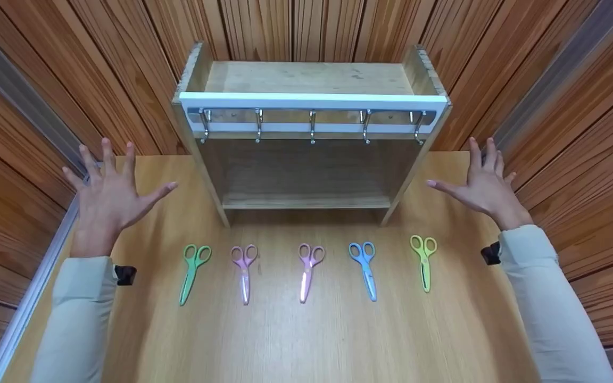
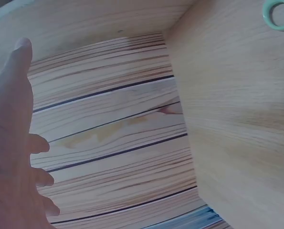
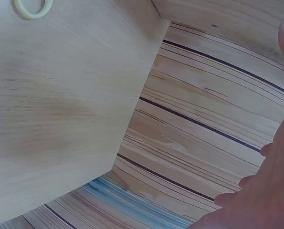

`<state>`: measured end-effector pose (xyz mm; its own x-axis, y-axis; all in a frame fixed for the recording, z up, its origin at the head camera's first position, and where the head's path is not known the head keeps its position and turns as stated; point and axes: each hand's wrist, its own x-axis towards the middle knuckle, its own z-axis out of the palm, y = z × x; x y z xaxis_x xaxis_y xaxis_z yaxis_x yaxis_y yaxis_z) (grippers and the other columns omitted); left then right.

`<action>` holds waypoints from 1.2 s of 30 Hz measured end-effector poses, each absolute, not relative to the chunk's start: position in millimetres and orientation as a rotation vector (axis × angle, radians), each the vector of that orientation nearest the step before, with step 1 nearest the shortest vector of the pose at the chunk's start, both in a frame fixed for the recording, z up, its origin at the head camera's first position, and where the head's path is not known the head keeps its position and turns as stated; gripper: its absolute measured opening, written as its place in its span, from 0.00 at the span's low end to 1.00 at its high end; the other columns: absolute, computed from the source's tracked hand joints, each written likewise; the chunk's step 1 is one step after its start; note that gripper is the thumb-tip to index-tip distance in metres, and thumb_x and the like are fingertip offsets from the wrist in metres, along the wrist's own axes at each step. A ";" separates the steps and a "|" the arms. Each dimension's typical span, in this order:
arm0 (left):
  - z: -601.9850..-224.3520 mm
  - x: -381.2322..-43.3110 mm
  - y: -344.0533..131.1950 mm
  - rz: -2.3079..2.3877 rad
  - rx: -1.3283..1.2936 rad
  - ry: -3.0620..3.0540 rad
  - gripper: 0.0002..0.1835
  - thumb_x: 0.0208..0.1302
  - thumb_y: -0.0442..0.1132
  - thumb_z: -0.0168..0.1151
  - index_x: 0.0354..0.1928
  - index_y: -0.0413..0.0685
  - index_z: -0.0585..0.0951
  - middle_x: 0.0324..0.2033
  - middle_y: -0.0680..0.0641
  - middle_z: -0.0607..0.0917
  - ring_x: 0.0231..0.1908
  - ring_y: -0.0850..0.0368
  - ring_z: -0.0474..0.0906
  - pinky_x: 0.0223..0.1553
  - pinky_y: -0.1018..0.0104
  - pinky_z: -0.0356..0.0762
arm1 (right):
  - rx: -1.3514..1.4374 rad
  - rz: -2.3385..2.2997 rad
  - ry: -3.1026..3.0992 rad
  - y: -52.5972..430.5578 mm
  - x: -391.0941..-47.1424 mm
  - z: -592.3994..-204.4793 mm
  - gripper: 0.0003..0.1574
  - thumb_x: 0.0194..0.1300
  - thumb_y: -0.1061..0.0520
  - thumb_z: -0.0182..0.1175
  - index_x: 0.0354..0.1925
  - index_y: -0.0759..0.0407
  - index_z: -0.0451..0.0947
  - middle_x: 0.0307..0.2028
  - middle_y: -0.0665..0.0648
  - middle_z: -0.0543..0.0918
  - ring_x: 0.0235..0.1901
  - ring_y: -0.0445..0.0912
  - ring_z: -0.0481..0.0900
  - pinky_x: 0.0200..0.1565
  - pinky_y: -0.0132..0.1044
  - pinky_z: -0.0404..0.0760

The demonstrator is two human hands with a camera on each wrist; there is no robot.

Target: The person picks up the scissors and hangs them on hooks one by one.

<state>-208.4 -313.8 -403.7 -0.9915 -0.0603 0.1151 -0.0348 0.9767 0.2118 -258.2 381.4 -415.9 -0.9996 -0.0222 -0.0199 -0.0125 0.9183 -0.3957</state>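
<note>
Both hands are empty and spread wide: the left hand (image 1: 108,205) at the left of the head view has its fingers fanned and thumb stretched inward, and the right hand (image 1: 490,194) mirrors it at the right, its thumb also pointing inward. Pale sleeves (image 1: 72,319) run down from them to the lower corners, with a dark device (image 1: 125,275) at the inner side of each wrist. Between the hands, below the middle of the frame, five pairs of scissors lie apart in a row on the tabletop (image 1: 306,346), handle loops towards the top and tips towards the bottom. From left to right they are the green scissors (image 1: 191,268), the purple scissors (image 1: 244,272), the pink scissors (image 1: 307,271), the blue scissors (image 1: 366,267) and the yellow-green scissors (image 1: 424,266). Above them, at upper centre, stands a wooden shelf unit (image 1: 306,203), its front carrying a white rail (image 1: 306,98) with five metal hooks (image 1: 312,127); planked walls (image 1: 264,26) close in behind. The step looks like a ready pose — no scissors are held or touched. Picking one up would, I judge, call for a hand to come inward and down, then narrow its fingers to a pinch.
</note>
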 end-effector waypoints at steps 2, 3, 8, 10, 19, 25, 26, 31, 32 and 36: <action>-399.2 -207.6 -311.4 -0.320 0.061 -3.008 0.65 0.61 0.87 0.42 0.85 0.53 0.36 0.82 0.34 0.27 0.78 0.22 0.16 0.67 0.14 0.14 | -0.028 -0.658 3.050 382.9 -255.7 -415.0 0.82 0.60 0.17 0.61 0.84 0.43 0.18 0.82 0.63 0.15 0.80 0.76 0.21 0.66 0.88 0.26; -396.7 -207.3 -310.0 -0.321 0.055 -3.008 0.65 0.61 0.87 0.43 0.85 0.53 0.36 0.82 0.34 0.27 0.79 0.21 0.19 0.68 0.14 0.15 | -0.029 -0.666 3.049 383.6 -254.7 -414.7 0.82 0.60 0.17 0.62 0.84 0.43 0.18 0.83 0.64 0.16 0.80 0.77 0.23 0.66 0.88 0.29; -381.3 -206.5 -301.4 -0.339 0.010 -2.981 0.66 0.61 0.86 0.46 0.85 0.51 0.36 0.84 0.32 0.38 0.81 0.21 0.36 0.73 0.16 0.25 | -0.039 -0.686 3.038 383.8 -249.2 -415.6 0.81 0.60 0.18 0.62 0.85 0.45 0.20 0.84 0.66 0.23 0.81 0.78 0.30 0.68 0.87 0.39; -374.2 -206.1 -297.1 -0.374 -0.007 -2.960 0.65 0.62 0.85 0.47 0.86 0.51 0.37 0.84 0.32 0.43 0.81 0.21 0.43 0.76 0.18 0.33 | -0.051 -0.687 3.028 382.3 -246.2 -416.7 0.81 0.61 0.18 0.62 0.85 0.46 0.21 0.84 0.68 0.25 0.81 0.78 0.32 0.69 0.86 0.38; -348.1 -198.3 -272.5 -0.612 -0.091 -2.800 0.56 0.67 0.77 0.53 0.85 0.50 0.52 0.79 0.31 0.62 0.75 0.24 0.61 0.66 0.22 0.65 | -0.137 -0.702 3.007 372.3 -223.6 -413.0 0.81 0.62 0.22 0.64 0.85 0.46 0.21 0.85 0.68 0.30 0.81 0.78 0.37 0.71 0.84 0.36; -333.3 -196.0 -261.7 -0.688 -0.168 -2.656 0.54 0.66 0.76 0.57 0.82 0.47 0.61 0.79 0.35 0.63 0.77 0.30 0.59 0.73 0.24 0.59 | -0.149 -0.702 2.998 367.5 -211.0 -415.5 0.80 0.62 0.22 0.66 0.86 0.50 0.26 0.85 0.69 0.34 0.81 0.76 0.40 0.73 0.82 0.46; -330.8 -196.1 -259.7 -0.705 -0.178 -2.637 0.53 0.66 0.76 0.57 0.81 0.47 0.62 0.79 0.35 0.64 0.78 0.31 0.59 0.74 0.25 0.59 | -0.151 -0.709 2.998 367.4 -208.3 -415.8 0.79 0.62 0.23 0.66 0.86 0.51 0.27 0.85 0.70 0.35 0.82 0.76 0.40 0.73 0.81 0.48; -317.4 -196.6 -247.5 -0.829 -0.214 -2.565 0.50 0.68 0.74 0.58 0.80 0.47 0.65 0.78 0.36 0.66 0.77 0.33 0.62 0.75 0.27 0.61 | -0.166 -0.760 2.994 366.6 -194.8 -415.8 0.78 0.64 0.25 0.67 0.86 0.53 0.28 0.84 0.72 0.38 0.82 0.75 0.41 0.73 0.81 0.50; -314.6 -196.8 -244.6 -0.853 -0.217 -2.553 0.49 0.68 0.74 0.57 0.80 0.48 0.65 0.77 0.37 0.67 0.77 0.33 0.63 0.75 0.27 0.61 | -0.166 -0.767 2.994 366.2 -192.3 -416.1 0.79 0.64 0.25 0.67 0.86 0.54 0.28 0.84 0.72 0.38 0.81 0.76 0.42 0.72 0.81 0.51; -305.5 -198.2 -234.6 -0.900 -0.240 -2.525 0.48 0.69 0.74 0.56 0.79 0.50 0.66 0.78 0.39 0.66 0.77 0.35 0.63 0.75 0.28 0.61 | -0.135 -0.789 2.969 364.8 -181.4 -419.6 0.80 0.64 0.25 0.66 0.85 0.52 0.24 0.84 0.73 0.36 0.80 0.77 0.45 0.71 0.81 0.55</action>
<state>-198.2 -234.6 -305.5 -0.8852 0.0131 0.4651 0.3044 0.7723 0.5576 -181.4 364.8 -419.6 -0.9939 -0.1019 -0.0413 -0.0680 0.8646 -0.4978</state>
